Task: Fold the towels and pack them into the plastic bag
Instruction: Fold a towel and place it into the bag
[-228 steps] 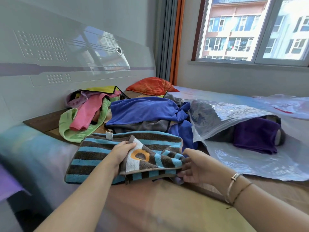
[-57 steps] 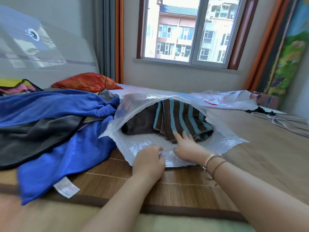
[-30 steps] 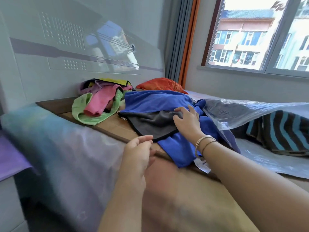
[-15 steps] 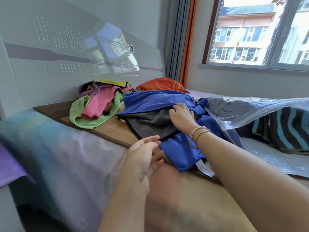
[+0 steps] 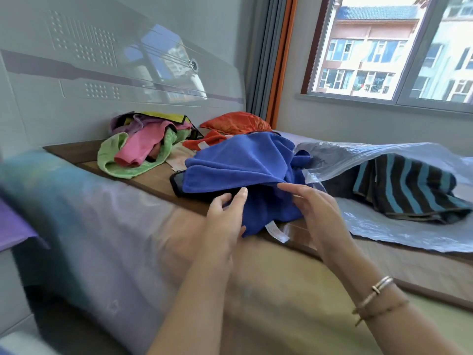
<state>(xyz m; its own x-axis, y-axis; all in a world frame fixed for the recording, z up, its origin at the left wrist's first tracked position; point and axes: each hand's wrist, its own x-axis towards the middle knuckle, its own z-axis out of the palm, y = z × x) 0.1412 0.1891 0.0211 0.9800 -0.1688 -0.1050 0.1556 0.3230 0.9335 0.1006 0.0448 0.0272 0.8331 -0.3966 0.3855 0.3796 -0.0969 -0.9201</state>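
Observation:
A blue towel (image 5: 238, 162) lies bunched at the edge of the bed's bamboo mat (image 5: 153, 175), over a dark grey towel (image 5: 178, 184). My left hand (image 5: 225, 221) grips the blue towel's near hanging part between thumb and fingers. My right hand (image 5: 314, 213) is beside it with fingers spread, its fingertips touching the towel's folded edge. To the right lies the clear plastic bag (image 5: 378, 157), its mouth facing the blue towel. A folded brown-and-teal striped towel (image 5: 409, 190) sits inside it.
A heap of green, pink and purple towels (image 5: 135, 152) lies at the back left by the headboard (image 5: 102, 73). An orange towel (image 5: 204, 143) and an orange cushion (image 5: 235, 124) are behind the blue one. A window (image 5: 384, 47) is beyond the bed.
The blue towel has been pulled up and toward me off the grey one. My left hand has come up and taken hold of it; my right hand has drawn back to its near edge.

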